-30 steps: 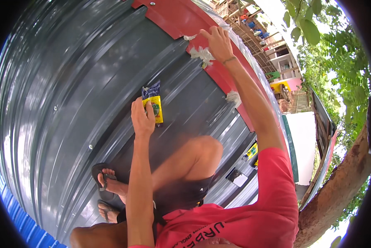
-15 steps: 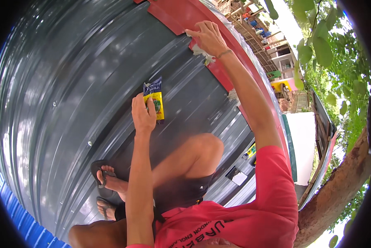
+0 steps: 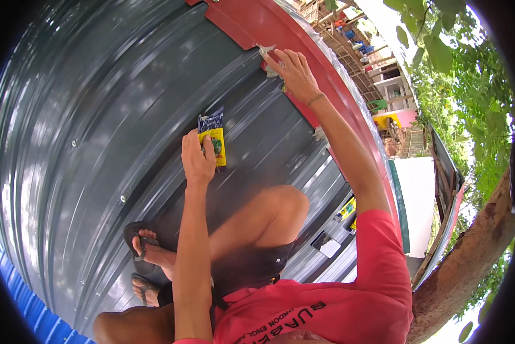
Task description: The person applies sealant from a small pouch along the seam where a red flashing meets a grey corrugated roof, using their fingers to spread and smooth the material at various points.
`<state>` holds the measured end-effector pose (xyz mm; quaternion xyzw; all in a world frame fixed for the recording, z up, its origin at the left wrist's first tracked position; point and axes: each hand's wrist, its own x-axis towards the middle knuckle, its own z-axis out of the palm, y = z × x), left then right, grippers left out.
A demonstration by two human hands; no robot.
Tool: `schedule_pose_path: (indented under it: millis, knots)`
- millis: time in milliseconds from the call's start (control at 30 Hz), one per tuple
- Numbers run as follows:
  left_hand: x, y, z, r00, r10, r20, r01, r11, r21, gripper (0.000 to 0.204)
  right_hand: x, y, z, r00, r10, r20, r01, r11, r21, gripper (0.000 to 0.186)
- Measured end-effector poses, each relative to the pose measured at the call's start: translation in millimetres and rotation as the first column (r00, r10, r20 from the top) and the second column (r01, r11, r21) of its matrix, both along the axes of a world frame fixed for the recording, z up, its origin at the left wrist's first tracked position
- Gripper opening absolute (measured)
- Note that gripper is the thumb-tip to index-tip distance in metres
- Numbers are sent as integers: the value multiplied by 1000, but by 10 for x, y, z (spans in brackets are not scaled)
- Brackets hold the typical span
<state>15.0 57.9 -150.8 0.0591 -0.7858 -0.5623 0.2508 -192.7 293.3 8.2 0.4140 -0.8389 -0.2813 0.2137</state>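
My left hand [image 3: 198,161] is closed on a yellow and dark-blue packet [image 3: 217,143], thumb across its front, just above the dark grey corrugated roof sheet [image 3: 148,109]. Farther up and to the right, my right hand [image 3: 294,73] reaches to a notched red metal flashing [image 3: 234,24] along the roof edge. Its index finger stretches out and touches a pale, sticky-looking sealant [image 3: 264,51] at a gap in the flashing. The other fingers are apart and bent. More of the pale stuff lies partly hidden below that hand.
Another yellow packet [image 3: 346,209] and a phone-like flat object [image 3: 327,245] lie on the roof by my right arm. My sandalled foot [image 3: 161,256] rests on the sheet. A thick tree branch [image 3: 469,269] and leaves hang at the right, with huts and clutter beyond the edge.
My right hand has shifted slightly down and right, and its index finger now meets the sealant at the gap's upper corner. The left hand with the packet has barely moved.
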Motion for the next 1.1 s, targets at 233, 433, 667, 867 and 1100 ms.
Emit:
schedule_pose_path:
  millis: [233, 433, 667, 867, 1100]
  knots:
    - [14, -35, 3, 1000, 0, 5, 0, 1000, -11, 15, 27, -169, -66, 997, -81, 10, 81, 992, -97, 66]
    - [1, 2, 69, 1000, -9, -11, 9, 1000, -5, 16, 179, -184, -383, 972, -194, -133, 183, 979, -89, 56]
    - [15, -19, 24, 1000, -14, 16, 14, 1000, 3, 16, 355, -325, -270, 984, -178, 5, 177, 976, -126, 44]
    - [5, -8, 19, 1000, -2, 9, 2, 1000, 11, 16, 53, -449, -81, 999, -35, -21, 29, 971, -238, 46]
    - [8, -25, 18, 1000, -7, 1, 7, 1000, 2, 16, -228, -356, 44, 999, -31, -43, 30, 999, -32, 52]
